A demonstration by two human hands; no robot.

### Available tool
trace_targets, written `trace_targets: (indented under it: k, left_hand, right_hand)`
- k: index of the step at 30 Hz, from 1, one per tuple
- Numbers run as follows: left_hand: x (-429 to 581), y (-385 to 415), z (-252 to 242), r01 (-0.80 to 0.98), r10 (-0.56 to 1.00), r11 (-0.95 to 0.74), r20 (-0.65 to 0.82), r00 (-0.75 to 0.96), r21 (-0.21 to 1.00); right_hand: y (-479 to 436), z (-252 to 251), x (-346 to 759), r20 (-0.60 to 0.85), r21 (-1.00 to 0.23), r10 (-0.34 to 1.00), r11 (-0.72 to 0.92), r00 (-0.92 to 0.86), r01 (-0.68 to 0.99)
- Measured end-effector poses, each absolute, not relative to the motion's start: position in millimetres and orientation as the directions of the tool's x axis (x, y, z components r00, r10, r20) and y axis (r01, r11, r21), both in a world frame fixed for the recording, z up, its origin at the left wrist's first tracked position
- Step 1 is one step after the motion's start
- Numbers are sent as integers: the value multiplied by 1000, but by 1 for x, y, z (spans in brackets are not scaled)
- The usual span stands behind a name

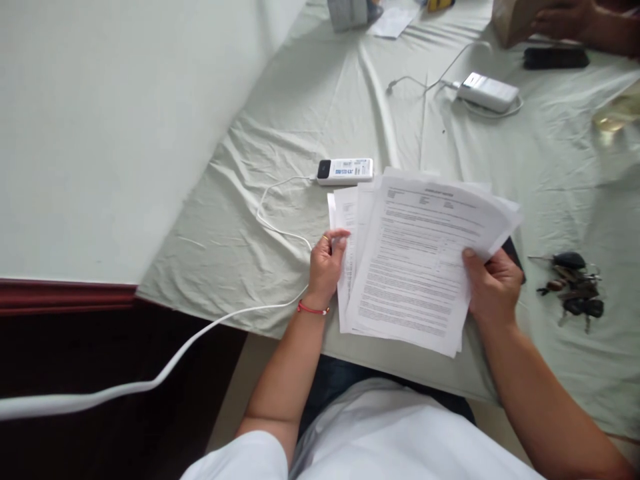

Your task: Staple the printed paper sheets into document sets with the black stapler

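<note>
Several printed paper sheets (413, 267) are fanned out between my hands, above the table's near edge. My left hand (327, 263) pinches the left side of the sheets, thumb on top; a red string bracelet circles the wrist. On the right, my right hand (493, 280) grips the sheets' edge with its thumb on the front page. Small text fills the top page, too fine to read. Behind the right hand, a dark object (513, 257) shows only in part. Just beyond the papers lies a white power bank (345, 171) with a cable plugged in.
A bunch of keys (575, 287) lies right of my right hand. Farther back are another white power bank (487, 92) with a cable, a black phone-like object (556, 58), and another person's hand (565, 23) at a cardboard box (513, 20). A white cable (200, 333) crosses the table's left edge.
</note>
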State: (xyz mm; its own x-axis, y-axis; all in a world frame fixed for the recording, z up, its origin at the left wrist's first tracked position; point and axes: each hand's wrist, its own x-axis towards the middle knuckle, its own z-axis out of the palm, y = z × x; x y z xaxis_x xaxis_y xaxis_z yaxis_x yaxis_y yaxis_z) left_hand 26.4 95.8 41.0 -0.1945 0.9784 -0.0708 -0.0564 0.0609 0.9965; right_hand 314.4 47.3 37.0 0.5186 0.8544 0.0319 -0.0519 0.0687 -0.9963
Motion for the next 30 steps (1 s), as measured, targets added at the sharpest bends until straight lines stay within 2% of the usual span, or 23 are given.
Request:
trace_targets:
  k: [2, 8, 13, 21, 25, 30]
  left_hand:
    - [27, 95, 43, -15, 986, 46, -48, -162, 999]
    - [27, 92, 43, -49, 994, 77, -80, -70, 996]
    - [28, 98, 38, -121, 986, 5, -25, -163, 993]
    - [28, 99, 34, -137, 980, 40, -66, -187, 990]
    - [27, 98, 35, -152, 977, 56, -85, -195, 987]
    - [27, 97, 42, -30, 981, 14, -19, -191, 999]
  right_hand:
    - [46, 37, 313, 34, -997, 862, 61, 506, -37]
    - [43, 37, 311, 26, -1000, 886, 24, 464, 11]
    - [45, 35, 313, 41, -999, 863, 21, 504, 46]
    - [50, 34, 322, 119, -993, 793, 103, 597, 61]
    - [51, 32, 322, 106, -994, 804, 94, 585, 51]
    - [49, 35, 315, 61, -997, 837, 77, 544, -7]
